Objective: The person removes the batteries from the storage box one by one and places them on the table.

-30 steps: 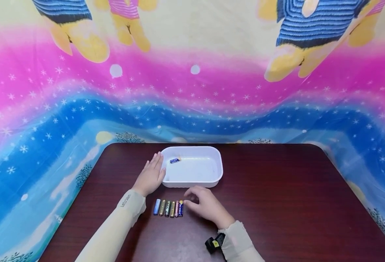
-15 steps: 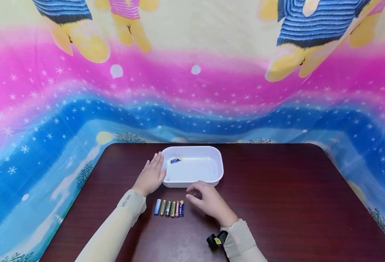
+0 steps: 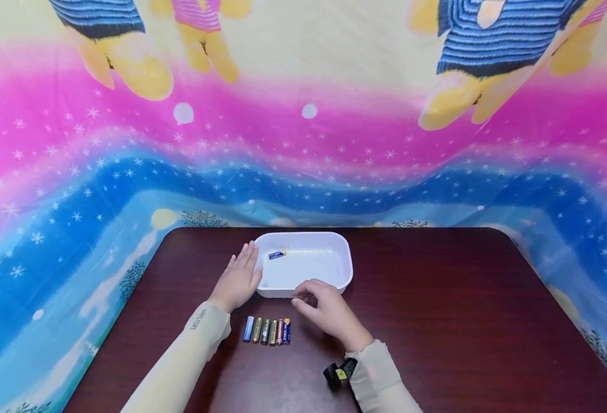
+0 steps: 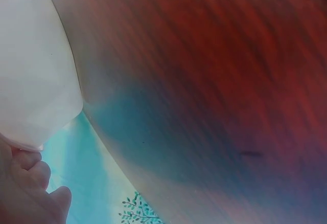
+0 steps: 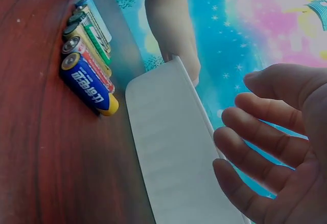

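Observation:
A white plastic tray [image 3: 314, 272] stands at the back of the table, with one blue-and-yellow battery [image 3: 276, 255] lying inside at its left. My left hand [image 3: 235, 281] rests along the tray's left wall, fingers straight. Over the tray's front edge is my right hand [image 3: 328, 310], its fingers loosely bent and nothing in them. In the right wrist view, that hand [image 5: 276, 142] is beside the tray's outer wall [image 5: 163, 137], palm empty. Several batteries lie side by side in front of the tray; the rightmost, a blue-and-yellow battery [image 3: 287, 331], is nearest my right hand.
A dark red-brown wooden table [image 3: 463, 321] carries everything. Behind it hangs a colourful printed cloth [image 3: 365, 143]. A black strap device [image 3: 337, 374] sits at my right wrist, by the pale sleeve [image 3: 378, 373].
My right hand has moved away from the battery row, up and slightly right to the tray's front edge. My left hand stays at the tray; the batteries have not moved.

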A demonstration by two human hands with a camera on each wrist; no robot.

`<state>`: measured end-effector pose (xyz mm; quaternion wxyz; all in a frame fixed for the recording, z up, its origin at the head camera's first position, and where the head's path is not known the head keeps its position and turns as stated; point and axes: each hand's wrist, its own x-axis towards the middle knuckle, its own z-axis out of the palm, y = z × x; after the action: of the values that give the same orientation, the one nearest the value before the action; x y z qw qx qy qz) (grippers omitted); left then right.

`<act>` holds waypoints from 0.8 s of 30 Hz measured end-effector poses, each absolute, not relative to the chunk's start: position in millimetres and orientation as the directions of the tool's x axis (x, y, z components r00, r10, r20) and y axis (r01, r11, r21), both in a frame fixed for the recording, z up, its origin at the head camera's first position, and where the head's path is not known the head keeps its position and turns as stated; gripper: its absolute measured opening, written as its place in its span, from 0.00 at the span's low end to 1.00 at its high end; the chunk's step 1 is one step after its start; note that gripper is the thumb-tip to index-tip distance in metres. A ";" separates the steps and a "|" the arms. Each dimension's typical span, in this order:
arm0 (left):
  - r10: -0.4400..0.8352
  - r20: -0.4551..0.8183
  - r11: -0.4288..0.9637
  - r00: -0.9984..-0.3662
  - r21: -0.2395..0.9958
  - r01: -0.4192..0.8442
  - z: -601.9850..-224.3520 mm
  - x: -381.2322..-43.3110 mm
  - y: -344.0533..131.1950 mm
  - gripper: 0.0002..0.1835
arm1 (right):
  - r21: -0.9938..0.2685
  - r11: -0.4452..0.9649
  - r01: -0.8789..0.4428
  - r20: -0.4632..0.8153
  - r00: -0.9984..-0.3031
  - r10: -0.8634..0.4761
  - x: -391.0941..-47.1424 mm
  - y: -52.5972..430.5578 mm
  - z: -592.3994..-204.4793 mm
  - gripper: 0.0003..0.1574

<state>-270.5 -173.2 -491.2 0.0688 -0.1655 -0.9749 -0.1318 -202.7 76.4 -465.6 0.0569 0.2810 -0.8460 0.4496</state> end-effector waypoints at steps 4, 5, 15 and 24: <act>0.305 0.189 0.909 -0.934 0.235 0.344 -492.7 -269.1 -175.2 0.31 | -0.743 0.425 -0.517 0.353 -0.842 -0.409 -208.3 73.7 -463.8 0.08; 0.305 0.189 0.909 -0.933 0.235 0.345 -492.9 -269.3 -175.3 0.31 | -0.747 0.427 -0.510 0.349 -0.847 -0.402 -210.3 73.5 -463.4 0.08; 0.307 0.183 0.908 -0.934 0.239 0.345 -492.0 -271.6 -174.0 0.32 | -0.731 0.453 -0.510 0.364 -0.853 -0.374 -229.2 78.7 -452.0 0.08; 0.305 0.193 0.911 -0.933 0.227 0.345 -492.9 -270.8 -174.8 0.32 | -0.706 0.490 -0.512 0.327 -0.849 -0.415 -246.8 78.2 -437.9 0.06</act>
<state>-270.8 -174.8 -492.9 0.0766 -0.1667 -0.9745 -0.1294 -246.8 78.2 -437.9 0.0564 0.2692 -0.8612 0.4274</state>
